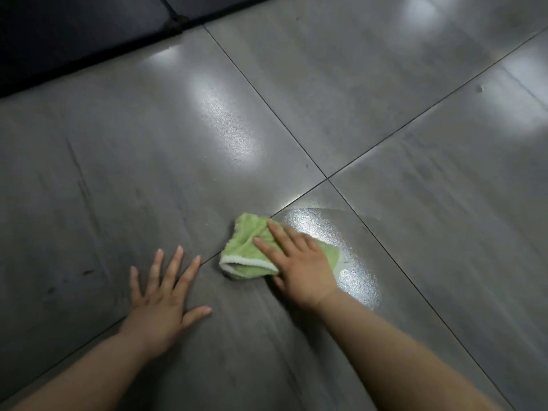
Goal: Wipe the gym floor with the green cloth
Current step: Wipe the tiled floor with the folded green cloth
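Observation:
A folded green cloth (248,247) with a white edge lies on the grey tiled gym floor (124,161), across a grout line. My right hand (299,262) presses flat on the cloth, fingers spread over its right half, thumb tucked against its near edge. My left hand (164,295) rests flat on the tile to the left of the cloth, fingers apart, holding nothing. A shiny wet-looking patch (350,262) shows on the tile just right of my right hand.
Dark padded mats (74,31) border the tiles at the top left. Dark scuff streaks (83,185) mark the tile on the left. Grout lines cross near the centre (327,178). Grey tiles extend to the right and far side.

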`<state>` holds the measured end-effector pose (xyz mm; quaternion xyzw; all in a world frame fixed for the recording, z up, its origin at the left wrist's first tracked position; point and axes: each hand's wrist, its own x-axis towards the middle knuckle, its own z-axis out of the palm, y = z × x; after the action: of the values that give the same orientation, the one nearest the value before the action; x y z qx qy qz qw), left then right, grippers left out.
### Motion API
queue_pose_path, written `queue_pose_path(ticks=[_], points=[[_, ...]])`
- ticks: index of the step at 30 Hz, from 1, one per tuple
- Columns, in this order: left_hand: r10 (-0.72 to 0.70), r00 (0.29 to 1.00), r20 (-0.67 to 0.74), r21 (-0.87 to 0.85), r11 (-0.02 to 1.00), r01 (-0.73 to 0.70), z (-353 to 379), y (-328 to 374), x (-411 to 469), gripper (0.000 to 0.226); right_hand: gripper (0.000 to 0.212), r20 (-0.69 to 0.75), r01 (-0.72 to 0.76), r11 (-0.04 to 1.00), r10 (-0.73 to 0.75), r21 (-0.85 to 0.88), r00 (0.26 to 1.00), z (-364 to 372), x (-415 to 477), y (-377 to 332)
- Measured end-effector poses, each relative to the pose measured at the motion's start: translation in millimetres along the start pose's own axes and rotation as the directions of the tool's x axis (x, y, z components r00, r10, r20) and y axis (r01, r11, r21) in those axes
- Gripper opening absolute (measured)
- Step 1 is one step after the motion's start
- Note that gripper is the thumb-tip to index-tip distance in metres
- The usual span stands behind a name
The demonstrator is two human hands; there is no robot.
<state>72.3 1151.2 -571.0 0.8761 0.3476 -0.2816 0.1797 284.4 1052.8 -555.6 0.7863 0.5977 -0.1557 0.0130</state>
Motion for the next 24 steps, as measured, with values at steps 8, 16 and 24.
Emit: queue_pose_path(ticks=[8, 16, 24], points=[[-0.004, 0.997, -0.076, 0.015, 1.000, 0.005, -3, -5, 7, 0.124, 0.064, 0.002, -0.790, 0.564, 0.814, 0.239, 0.582, -31, -15, 125], [0.021, 1.000, 0.015, 0.021, 1.000, -0.021, -7, -8, 2, 0.113, 0.057, 0.030, -0.154, 0.984, 0.152, 0.086, 0.988, 4, -15, -38], [-0.036, 0.998, -0.046, -0.099, 0.995, 0.031, -10, 1, -2, 0.127, 0.062, -0.011, -0.611, 0.783, 0.616, 0.117, 0.788, 7, -124, 79]])
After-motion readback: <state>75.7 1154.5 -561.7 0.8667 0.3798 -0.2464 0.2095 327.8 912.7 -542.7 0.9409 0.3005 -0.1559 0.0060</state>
